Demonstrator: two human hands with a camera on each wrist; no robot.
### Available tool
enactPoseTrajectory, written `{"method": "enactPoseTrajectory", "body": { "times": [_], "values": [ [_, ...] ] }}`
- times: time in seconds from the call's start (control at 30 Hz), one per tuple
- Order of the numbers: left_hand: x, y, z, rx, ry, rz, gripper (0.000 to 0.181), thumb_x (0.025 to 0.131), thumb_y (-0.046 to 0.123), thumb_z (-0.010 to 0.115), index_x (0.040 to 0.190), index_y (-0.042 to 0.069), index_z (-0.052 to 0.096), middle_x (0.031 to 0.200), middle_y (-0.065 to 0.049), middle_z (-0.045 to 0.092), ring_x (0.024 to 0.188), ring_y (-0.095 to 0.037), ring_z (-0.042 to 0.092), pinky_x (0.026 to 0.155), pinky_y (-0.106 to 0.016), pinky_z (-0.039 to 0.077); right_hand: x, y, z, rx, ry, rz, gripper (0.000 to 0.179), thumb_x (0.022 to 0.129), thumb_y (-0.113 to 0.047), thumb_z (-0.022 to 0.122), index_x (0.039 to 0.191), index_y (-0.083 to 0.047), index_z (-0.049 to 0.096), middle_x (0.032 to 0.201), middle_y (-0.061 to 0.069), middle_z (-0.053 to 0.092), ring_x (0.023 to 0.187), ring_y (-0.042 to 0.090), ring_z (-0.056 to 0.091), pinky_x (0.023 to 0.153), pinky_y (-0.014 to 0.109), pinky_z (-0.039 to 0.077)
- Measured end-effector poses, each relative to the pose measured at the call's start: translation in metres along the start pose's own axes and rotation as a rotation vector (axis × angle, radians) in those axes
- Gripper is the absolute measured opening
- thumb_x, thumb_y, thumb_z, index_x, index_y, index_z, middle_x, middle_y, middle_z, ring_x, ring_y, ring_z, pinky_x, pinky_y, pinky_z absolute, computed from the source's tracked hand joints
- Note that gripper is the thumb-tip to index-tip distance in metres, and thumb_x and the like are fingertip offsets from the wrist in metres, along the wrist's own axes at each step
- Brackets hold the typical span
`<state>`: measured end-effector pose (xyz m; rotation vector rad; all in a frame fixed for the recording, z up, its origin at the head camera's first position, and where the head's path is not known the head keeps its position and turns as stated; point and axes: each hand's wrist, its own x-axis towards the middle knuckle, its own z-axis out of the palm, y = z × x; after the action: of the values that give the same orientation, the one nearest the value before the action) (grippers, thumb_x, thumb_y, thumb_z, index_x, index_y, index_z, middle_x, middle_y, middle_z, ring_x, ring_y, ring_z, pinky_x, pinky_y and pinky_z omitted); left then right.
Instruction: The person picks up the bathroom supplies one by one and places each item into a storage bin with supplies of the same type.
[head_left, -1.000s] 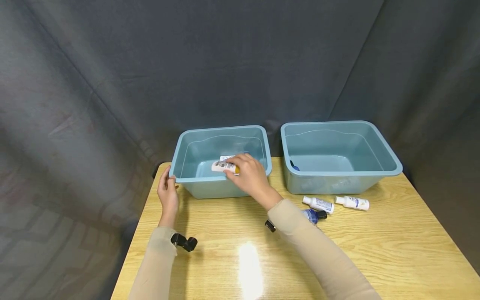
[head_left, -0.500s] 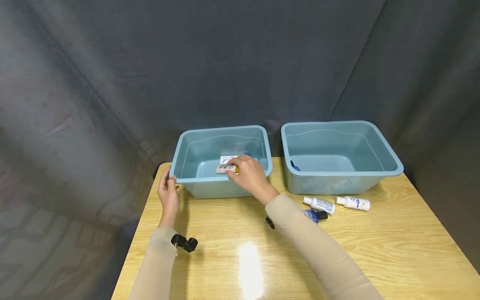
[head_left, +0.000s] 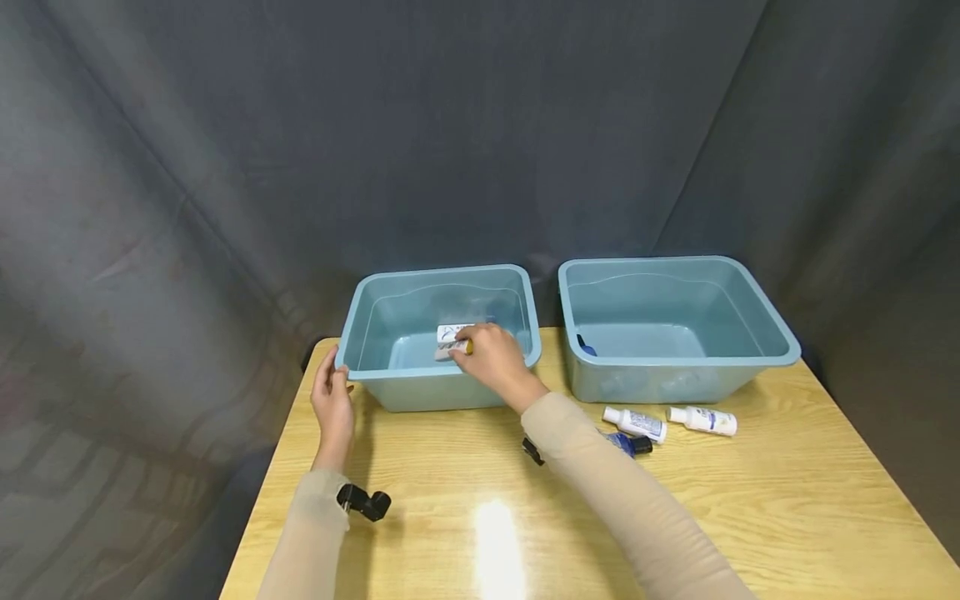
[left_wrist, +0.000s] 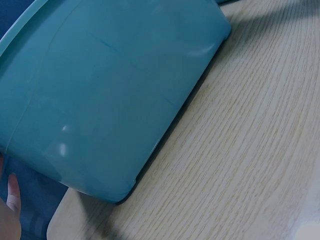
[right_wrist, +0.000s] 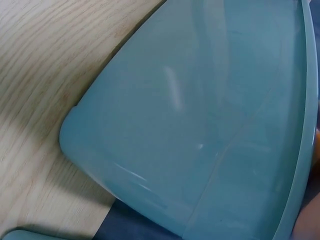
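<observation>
My right hand reaches over the front rim into the left blue plastic tub. It pinches a small white bottle near its yellow cap, low inside the tub. Just behind lies another white bottle with a printed label, partly hidden by the hand. At the tub's front left corner, my left hand holds the rim between thumb and fingers. The left wrist view has the thumb beside the tub's outer wall. In the right wrist view, the tub's wall hides most of the right hand.
A second blue tub stands to the right, with a dark blue item inside. Before it on the wooden table lie two white bottles, one left and one right, and a blue bottle partly behind my right sleeve.
My right hand has lowered the white bottle deeper into the left tub, next to the other white bottle. The left hand keeps its place at the corner. The head view has shifted slightly.
</observation>
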<state>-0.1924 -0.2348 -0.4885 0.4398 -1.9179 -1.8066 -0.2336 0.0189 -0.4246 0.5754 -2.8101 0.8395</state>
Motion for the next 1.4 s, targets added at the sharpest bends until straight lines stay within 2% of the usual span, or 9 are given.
{"method": "enactPoseTrajectory", "body": {
  "times": [0.17,0.33,0.7,1.03,1.4],
  "values": [
    [0.002,-0.001,0.000,-0.005,-0.011,0.008,0.046,0.102,0.014,0.042,0.147,0.007,0.047,0.139,-0.006,0.051,0.106,-0.008,0.048,0.081,-0.028,0.040,0.008,-0.003,0.004,0.023,0.008,0.093,0.030,0.089,-0.029,0.075,0.111,-0.008,0.074,0.085,0.004,0.070,0.061,0.014,0.056,0.054,0.031,0.046],
    [0.003,-0.004,0.001,-0.007,-0.006,-0.009,0.046,0.102,0.013,0.041,0.147,0.009,0.047,0.140,-0.007,0.050,0.107,-0.009,0.048,0.081,-0.028,0.039,0.014,-0.007,0.008,0.024,-0.007,0.138,0.030,0.089,-0.030,0.075,0.110,-0.008,0.075,0.085,0.003,0.070,0.065,0.015,0.057,0.057,0.032,0.047],
    [0.007,-0.009,0.005,0.005,-0.009,-0.002,0.045,0.103,0.017,0.041,0.147,0.014,0.048,0.140,-0.005,0.050,0.109,-0.008,0.048,0.086,-0.034,0.039,0.018,-0.010,0.009,0.005,-0.006,0.080,0.030,0.089,-0.030,0.076,0.107,-0.006,0.075,0.102,0.009,0.072,0.086,0.024,0.067,0.074,0.037,0.054],
    [0.008,-0.005,0.007,-0.006,-0.014,-0.013,0.046,0.103,0.018,0.041,0.148,0.014,0.047,0.139,-0.004,0.049,0.111,-0.008,0.047,0.084,-0.029,0.039,0.016,-0.006,0.005,-0.034,0.077,0.054,0.017,0.095,-0.023,0.067,0.104,-0.013,0.076,0.100,0.004,0.074,0.078,0.022,0.068,0.062,0.038,0.053],
    [0.015,-0.006,0.010,-0.033,0.014,-0.020,0.046,0.102,0.015,0.042,0.147,0.008,0.047,0.132,-0.002,0.053,0.103,-0.006,0.048,0.081,-0.031,0.039,0.005,-0.015,-0.009,-0.006,0.197,-0.003,0.018,0.095,-0.026,0.066,0.109,-0.019,0.076,0.106,-0.003,0.073,0.097,0.019,0.067,0.071,0.036,0.054]
  ]
}}
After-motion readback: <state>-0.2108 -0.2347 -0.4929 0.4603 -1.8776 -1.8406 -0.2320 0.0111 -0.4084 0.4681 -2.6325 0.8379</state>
